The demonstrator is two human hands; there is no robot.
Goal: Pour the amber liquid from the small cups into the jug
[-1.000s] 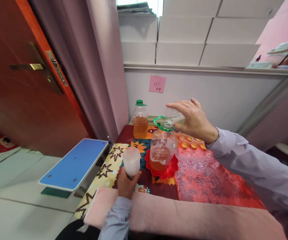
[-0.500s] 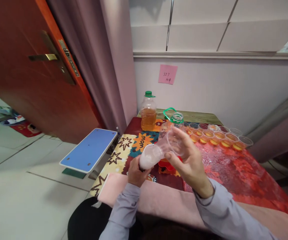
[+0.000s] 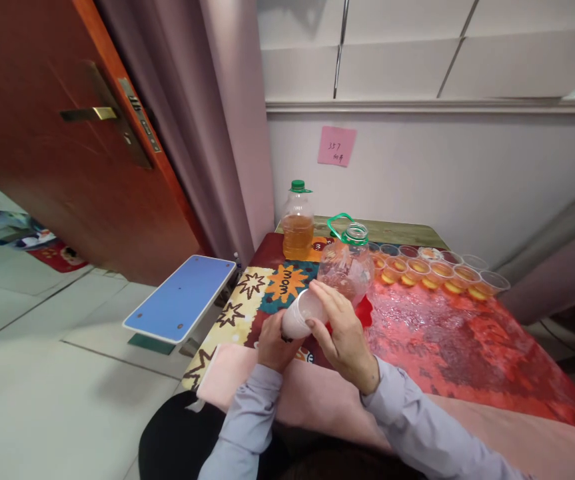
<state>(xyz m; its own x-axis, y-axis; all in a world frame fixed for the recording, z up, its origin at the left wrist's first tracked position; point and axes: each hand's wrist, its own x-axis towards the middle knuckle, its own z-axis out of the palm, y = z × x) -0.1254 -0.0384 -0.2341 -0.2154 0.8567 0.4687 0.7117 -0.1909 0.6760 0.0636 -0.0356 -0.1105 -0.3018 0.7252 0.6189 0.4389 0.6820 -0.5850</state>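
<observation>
The left hand wraps the lower end of a tilted stack of plastic cups, held over the patterned tablecloth; the right hand curves about its mouth, thumb and fingers apart (whether they pinch a cup, I cannot tell). The thin walls look light and easily dented, best gripped near the base. The open jug crowds the far side; the red surface gives room rightward.
</observation>
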